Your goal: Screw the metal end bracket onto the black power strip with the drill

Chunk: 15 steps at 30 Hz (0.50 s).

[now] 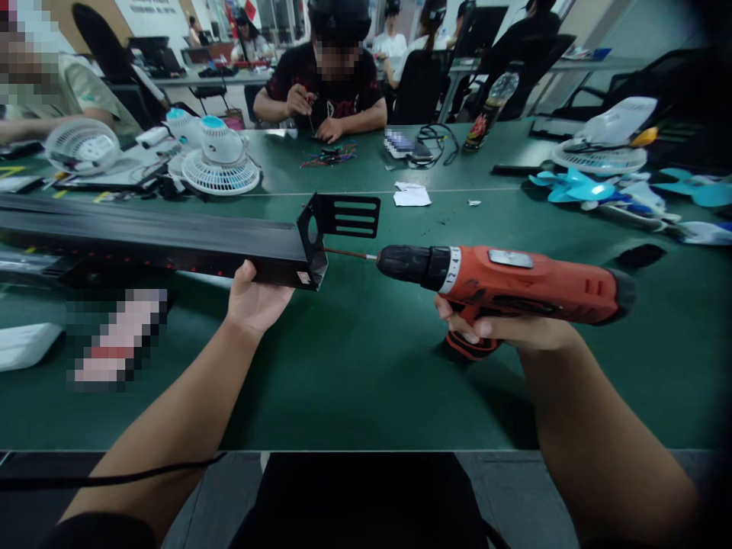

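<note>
Holding up a long black metal housing [149, 238], the left grip [255, 299] cups it from below near its right end, thumb pressed against the near face, so the bar hangs level above the green desk [366, 381] and runs off to the left edge of the view. The housing is a slim box section with a row of small red marks along its near side and a white sticker at the end corner. At that end stands an angled mounting bracket [341, 216] with a round hole in its end plate and three long slots in the ear that points to the right

The right grip [503, 329] is clenched around the handle of an orange and black cordless drill [515, 286], held level. Its thin bit [348, 253] reaches left to the bracket's end plate, just below the round hole

Beyond the housing on the left lie white desk fans [220, 164], face down. Scraps of white paper [412, 197] lie past the drill, a bundle of coloured wires [329, 155] farther back, and a dark bottle [489, 110] stands well behind. On the right are blue fan blades [572, 187]. Another person [329, 84] sits across the desk, hands at the wires. A black cable [114, 479] crosses the left forearm near the desk's front edge
</note>
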Each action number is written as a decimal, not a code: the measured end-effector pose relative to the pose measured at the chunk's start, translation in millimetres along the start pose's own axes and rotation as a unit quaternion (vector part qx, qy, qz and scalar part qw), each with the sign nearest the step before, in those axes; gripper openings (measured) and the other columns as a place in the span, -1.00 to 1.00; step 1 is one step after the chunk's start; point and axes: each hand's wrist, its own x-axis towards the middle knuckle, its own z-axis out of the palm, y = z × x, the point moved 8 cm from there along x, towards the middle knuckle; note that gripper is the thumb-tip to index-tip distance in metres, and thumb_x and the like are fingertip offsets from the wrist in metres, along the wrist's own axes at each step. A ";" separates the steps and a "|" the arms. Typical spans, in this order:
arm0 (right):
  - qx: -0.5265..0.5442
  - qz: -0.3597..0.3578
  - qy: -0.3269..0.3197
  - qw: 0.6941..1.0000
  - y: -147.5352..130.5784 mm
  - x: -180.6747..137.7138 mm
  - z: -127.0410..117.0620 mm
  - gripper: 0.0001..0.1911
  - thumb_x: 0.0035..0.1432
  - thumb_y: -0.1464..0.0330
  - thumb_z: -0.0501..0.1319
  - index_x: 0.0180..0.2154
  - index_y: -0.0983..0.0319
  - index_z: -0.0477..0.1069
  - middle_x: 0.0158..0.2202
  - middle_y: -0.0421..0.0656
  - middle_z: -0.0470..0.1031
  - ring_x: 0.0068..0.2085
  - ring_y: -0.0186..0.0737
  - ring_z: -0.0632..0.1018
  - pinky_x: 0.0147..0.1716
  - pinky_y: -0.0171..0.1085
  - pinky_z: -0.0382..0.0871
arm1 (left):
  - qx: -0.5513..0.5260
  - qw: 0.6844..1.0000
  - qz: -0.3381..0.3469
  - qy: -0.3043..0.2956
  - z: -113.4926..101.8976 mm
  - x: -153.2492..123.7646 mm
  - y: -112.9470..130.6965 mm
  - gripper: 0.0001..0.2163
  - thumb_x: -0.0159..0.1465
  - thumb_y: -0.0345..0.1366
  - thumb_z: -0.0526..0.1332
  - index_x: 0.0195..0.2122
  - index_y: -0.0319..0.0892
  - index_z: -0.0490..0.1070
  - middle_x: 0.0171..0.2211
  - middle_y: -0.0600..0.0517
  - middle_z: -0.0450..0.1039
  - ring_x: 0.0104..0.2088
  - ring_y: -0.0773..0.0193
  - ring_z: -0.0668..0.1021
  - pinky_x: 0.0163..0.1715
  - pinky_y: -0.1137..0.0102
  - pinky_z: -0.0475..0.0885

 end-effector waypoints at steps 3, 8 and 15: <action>-0.010 0.014 -0.006 1.000 1.5 -0.3 0.3 -0.65 0.29 0.11 0.56 0.00 0.15 0.71 -0.30 -0.15 0.58 -0.51 -0.32 0.44 -0.59 -0.29 0.43 | 0.003 1.000 0.002 0.010 -0.1 -0.6 0.2 -0.45 0.18 0.09 0.65 0.14 0.05 0.67 0.24 -0.02 0.74 0.55 -0.17 0.45 0.37 0.12 0.62; -0.009 0.005 0.003 1.000 1.0 -0.8 -0.9 -0.62 0.27 0.10 0.58 0.03 0.13 0.71 -0.18 -0.08 0.62 -0.50 -0.31 0.45 -0.60 -0.27 0.46 | 0.003 1.000 -0.001 0.010 0.1 -0.5 -0.3 -0.43 0.18 0.10 0.64 0.16 0.06 0.66 0.22 -0.01 0.74 0.58 -0.14 0.42 0.37 0.15 0.61; 0.002 0.011 -0.004 1.000 1.1 0.5 1.7 -0.62 0.28 0.12 0.58 0.03 0.16 0.71 -0.27 -0.12 0.58 -0.50 -0.32 0.41 -0.58 -0.29 0.47 | -0.004 1.000 0.000 0.004 0.9 0.1 1.0 -0.47 0.19 0.07 0.65 0.13 0.05 0.68 0.24 -0.02 0.73 0.56 -0.15 0.45 0.34 0.15 0.64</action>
